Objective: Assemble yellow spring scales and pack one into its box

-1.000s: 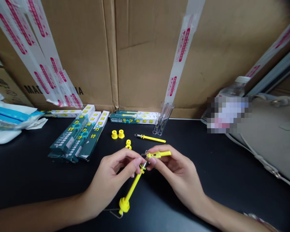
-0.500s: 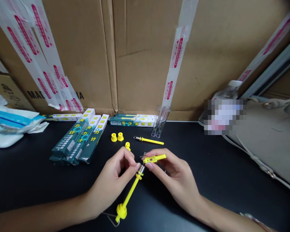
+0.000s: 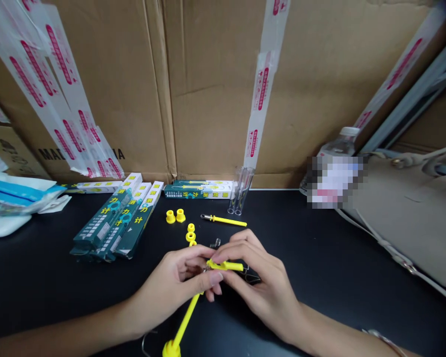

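My left hand (image 3: 184, 277) is closed around the upper end of a yellow plastic rod (image 3: 186, 320), which slants down to a yellow cap (image 3: 171, 349) at the bottom edge. A small yellow slotted plastic piece (image 3: 225, 266) is pinched in my right hand (image 3: 262, 275). Both hands meet at the piece's left end, close to the rod's top, where a bit of metal shows; fingers hide whether the two parts are joined. Just beyond the fingertips lie a small coil spring (image 3: 216, 243) and several yellow collars (image 3: 191, 236).
Behind are two yellow caps (image 3: 176, 216), another yellow rod (image 3: 228, 220) with a metal end, and upright clear tubes (image 3: 241, 193). Green-and-white boxes (image 3: 109, 218) lie left; more boxes (image 3: 200, 191) lie against the cardboard (image 3: 215, 124). A bottle (image 3: 338, 146) and bag (image 3: 412, 213) stand right.
My hands have come together, bringing the yellow slotted piece against the rod's top end. The rod has shifted down and left, and its metal sleeve is now covered by fingers.
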Available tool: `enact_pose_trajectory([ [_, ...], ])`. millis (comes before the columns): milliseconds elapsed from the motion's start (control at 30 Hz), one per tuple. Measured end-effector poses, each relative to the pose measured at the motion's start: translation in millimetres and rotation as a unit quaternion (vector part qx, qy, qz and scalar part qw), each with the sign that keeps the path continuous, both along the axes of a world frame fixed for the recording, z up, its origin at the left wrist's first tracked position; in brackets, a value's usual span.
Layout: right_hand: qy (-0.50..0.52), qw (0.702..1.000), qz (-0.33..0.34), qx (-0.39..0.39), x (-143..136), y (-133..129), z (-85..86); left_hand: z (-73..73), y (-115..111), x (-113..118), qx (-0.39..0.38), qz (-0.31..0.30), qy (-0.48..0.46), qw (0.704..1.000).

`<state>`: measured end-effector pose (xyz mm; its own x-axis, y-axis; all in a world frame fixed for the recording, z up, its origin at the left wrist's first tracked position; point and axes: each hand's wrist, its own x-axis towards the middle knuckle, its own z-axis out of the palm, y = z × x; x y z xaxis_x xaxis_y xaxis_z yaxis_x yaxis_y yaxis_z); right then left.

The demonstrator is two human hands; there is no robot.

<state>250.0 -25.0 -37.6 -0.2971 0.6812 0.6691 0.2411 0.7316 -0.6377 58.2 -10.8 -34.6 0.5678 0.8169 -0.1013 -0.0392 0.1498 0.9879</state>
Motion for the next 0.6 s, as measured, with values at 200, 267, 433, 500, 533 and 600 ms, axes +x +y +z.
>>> enact_pose_trajectory([
  [200, -0.043, 0.998, -0.02, 0.036, 2, 1, -1.1, 4.7, 4, -1, -0.011, -0.003, 0.024, 1.0],
  [267, -0.075, 0.996, -0.03, 0.033, 6, 1, -2.1, 6.6, 6, -1, 0.007, 0.02, 0.046, 0.999],
  [433, -0.113, 0.993, -0.046, 0.002, 18, 13, -1.4, 6.7, 11, 0, 0.03, 0.118, 0.053, 0.991],
  [500, -0.126, 0.989, -0.078, -0.009, 22, 21, -2.0, 6.5, 11, 0, 0.027, 0.122, 0.041, 0.991],
  [533, -0.136, 0.987, -0.089, -0.014, 23, 26, -3.0, 6.5, 11, 1, 0.026, 0.118, 0.037, 0.992],
  [600, -0.151, 0.984, -0.095, -0.024, 25, 34, -5.8, 6.4, 10, 1, 0.026, 0.109, 0.031, 0.993],
])
